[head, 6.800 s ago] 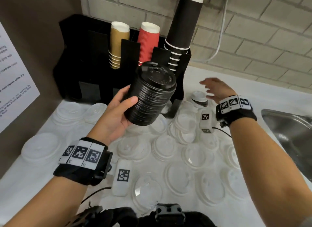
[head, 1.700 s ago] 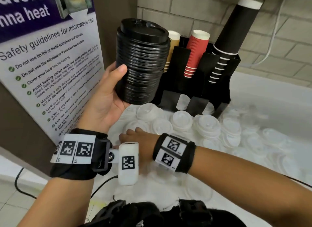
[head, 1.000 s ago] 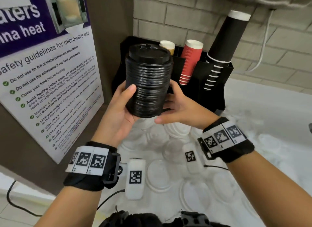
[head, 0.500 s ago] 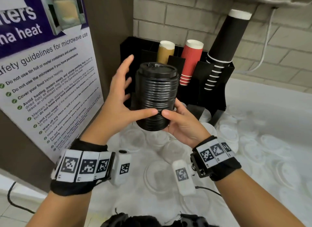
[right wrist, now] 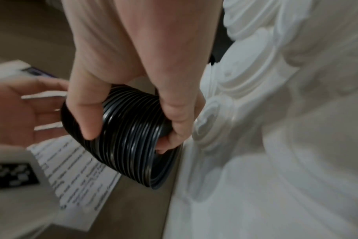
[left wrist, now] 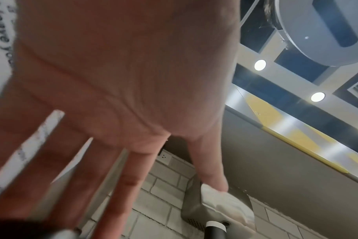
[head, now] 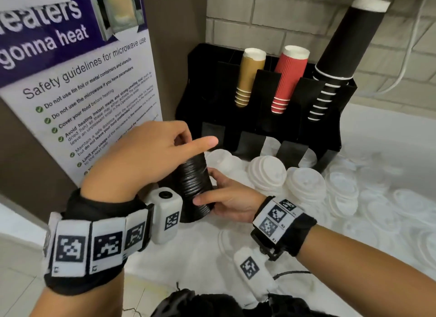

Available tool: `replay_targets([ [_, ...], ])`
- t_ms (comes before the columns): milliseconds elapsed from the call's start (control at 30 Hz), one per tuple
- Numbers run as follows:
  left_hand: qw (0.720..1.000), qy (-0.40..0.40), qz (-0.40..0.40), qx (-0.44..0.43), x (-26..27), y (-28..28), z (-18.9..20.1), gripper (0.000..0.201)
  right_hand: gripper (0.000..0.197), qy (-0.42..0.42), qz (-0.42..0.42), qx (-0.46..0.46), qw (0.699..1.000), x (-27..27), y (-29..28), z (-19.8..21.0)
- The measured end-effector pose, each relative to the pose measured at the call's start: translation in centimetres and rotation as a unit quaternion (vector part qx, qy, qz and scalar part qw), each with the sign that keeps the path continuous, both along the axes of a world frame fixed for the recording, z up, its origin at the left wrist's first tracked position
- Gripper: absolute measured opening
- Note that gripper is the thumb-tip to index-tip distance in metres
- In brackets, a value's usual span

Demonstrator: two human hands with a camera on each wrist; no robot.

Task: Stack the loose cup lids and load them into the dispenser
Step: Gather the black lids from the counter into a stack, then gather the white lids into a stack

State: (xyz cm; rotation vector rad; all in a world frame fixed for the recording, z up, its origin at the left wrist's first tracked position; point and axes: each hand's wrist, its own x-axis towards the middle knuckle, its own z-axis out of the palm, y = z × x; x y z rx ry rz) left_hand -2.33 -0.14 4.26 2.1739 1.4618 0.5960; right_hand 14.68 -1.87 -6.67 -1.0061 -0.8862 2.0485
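A tall stack of black cup lids stands low over the counter's left end, in front of the black dispenser. My right hand grips the stack's lower part, thumb in front and fingers behind. The right wrist view shows that right hand wrapped round the ribbed black stack. My left hand hovers over the stack's top with straight fingers and hides it; whether it touches I cannot tell. In the left wrist view the left hand is spread and holds nothing. Loose white lids lie before the dispenser.
The dispenser holds tan, red and black cup stacks, with white lids in its lower slots. A microwave safety poster hangs on the brown wall at the left. Many clear and white lids cover the white counter to the right.
The black stack has come down from in front of the dispenser towards the counter. My left hand has let go of its side and moved over its top; my right hand still grips it.
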Motion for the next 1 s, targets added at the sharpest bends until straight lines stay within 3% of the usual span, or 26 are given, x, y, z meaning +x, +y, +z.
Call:
replay_targets([
  [200,0.995,0.055,0.039,-0.069,-0.9,-0.2,-0.1,0.07,0.075,-0.069,0.034,-0.017,0.997,-2.9,-0.2,-1.2],
  [333,0.993,0.066,0.048,-0.084,-1.0,-0.4,0.0,0.073,0.075,-0.195,0.052,0.034,0.979,-3.9,-0.1,-1.2],
  [400,0.992,0.066,0.049,-0.091,-1.0,-0.5,0.1,0.072,0.075,-0.282,0.097,0.095,0.95,-3.6,0.0,-0.8],
  [533,0.991,0.066,0.045,-0.111,-1.0,-0.7,0.2,0.065,0.079,-0.428,0.185,0.234,0.853,-3.3,0.2,0.0],
  [733,0.988,0.076,0.05,-0.127,-1.2,-0.7,0.0,0.051,0.059,-0.525,0.186,0.334,0.76,-3.9,0.4,-0.1],
  [800,0.987,0.076,0.054,-0.131,-1.3,-0.7,-0.1,0.05,0.055,-0.531,0.178,0.341,0.755,-3.8,0.4,0.0],
  [1000,0.986,0.085,0.062,-0.128,-1.4,-0.7,-0.3,0.047,0.064,-0.488,0.17,0.296,0.803,-3.7,0.3,0.5],
])
